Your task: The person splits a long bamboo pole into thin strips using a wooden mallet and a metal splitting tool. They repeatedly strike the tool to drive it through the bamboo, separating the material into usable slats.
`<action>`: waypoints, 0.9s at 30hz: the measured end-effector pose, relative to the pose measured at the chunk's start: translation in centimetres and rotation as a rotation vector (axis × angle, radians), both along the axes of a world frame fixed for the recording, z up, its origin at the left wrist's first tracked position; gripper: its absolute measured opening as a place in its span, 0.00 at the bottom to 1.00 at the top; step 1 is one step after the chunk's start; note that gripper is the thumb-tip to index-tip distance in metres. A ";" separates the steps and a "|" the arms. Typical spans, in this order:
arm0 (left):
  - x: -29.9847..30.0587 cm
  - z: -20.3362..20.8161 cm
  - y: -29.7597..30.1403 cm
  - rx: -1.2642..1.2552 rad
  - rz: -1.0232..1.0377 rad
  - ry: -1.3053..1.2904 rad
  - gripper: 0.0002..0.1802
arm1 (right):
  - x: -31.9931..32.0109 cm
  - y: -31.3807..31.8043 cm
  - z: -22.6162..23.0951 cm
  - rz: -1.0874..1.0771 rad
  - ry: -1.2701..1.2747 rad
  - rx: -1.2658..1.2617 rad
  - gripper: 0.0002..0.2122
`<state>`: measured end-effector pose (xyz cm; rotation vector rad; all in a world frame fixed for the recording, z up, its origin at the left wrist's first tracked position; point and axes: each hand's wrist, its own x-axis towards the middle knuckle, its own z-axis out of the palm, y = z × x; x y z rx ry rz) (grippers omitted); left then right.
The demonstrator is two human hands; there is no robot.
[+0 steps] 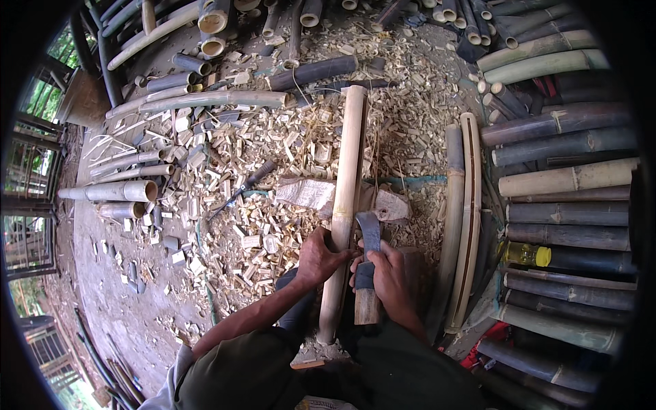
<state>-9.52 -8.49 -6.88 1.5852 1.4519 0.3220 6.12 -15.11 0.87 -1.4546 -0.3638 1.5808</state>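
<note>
A pale bamboo pole (349, 157) stands lengthwise before me, with a dark slot along its right side. Its near end comes down between my legs, and its middle passes over a light wooden block (305, 194). My left hand (318, 258) is closed around the pole, its thumb reaching across to the right side. In my right hand (389, 273) is a short-handled blade tool (370, 234) with a curved grey metal blade, dark wrapping and a squared wooden handle end. The blade points away from me, just right of the pole. Fingertips of both hands nearly meet there.
Bamboo chips (266, 225) cover the ground. A dark-handled knife (246, 186) lies among them at left. Two long bamboo lengths (469, 205) lie close on my right. Stacked bamboo poles (570, 181) line the right side, with a yellow-capped bottle (526, 254) among them.
</note>
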 end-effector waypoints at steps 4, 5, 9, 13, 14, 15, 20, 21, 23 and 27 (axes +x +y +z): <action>0.4 -0.2 -0.3 0.059 -0.008 0.045 0.32 | -0.2 0.6 -1.6 0.012 -0.156 0.048 0.09; 0.6 -0.1 -0.3 0.041 -0.014 0.061 0.32 | -0.1 0.6 -2.1 0.015 -0.196 0.063 0.10; 0.5 0.4 -0.1 -0.034 -0.015 0.082 0.31 | 0.3 3.3 -4.2 0.115 -0.412 0.216 0.08; 0.5 -0.2 -0.2 0.011 -0.057 0.059 0.30 | 2.4 9.9 -3.3 0.060 -0.413 0.234 0.08; 0.8 -0.3 -0.3 -0.006 -0.084 0.046 0.30 | 3.7 11.5 -3.9 0.058 -0.441 0.278 0.08; 0.5 -0.5 -0.4 -0.025 -0.103 0.041 0.31 | 4.4 13.3 -2.8 -0.053 -0.502 0.261 0.07; -1.4 -0.7 0.7 -0.151 -0.026 -0.429 0.41 | 10.5 17.7 4.7 -0.421 -0.496 0.580 0.06; -1.4 -0.3 1.1 -0.248 0.000 -0.406 0.48 | 10.8 17.0 5.0 -0.409 -0.465 0.577 0.06; 0.0 0.8 1.0 -0.144 -0.002 -0.128 0.48 | 11.1 14.0 4.8 -0.371 -0.399 0.546 0.07; 1.7 2.3 4.3 0.030 -0.055 -0.129 0.43 | 12.0 7.4 0.5 -0.321 -0.311 0.362 0.10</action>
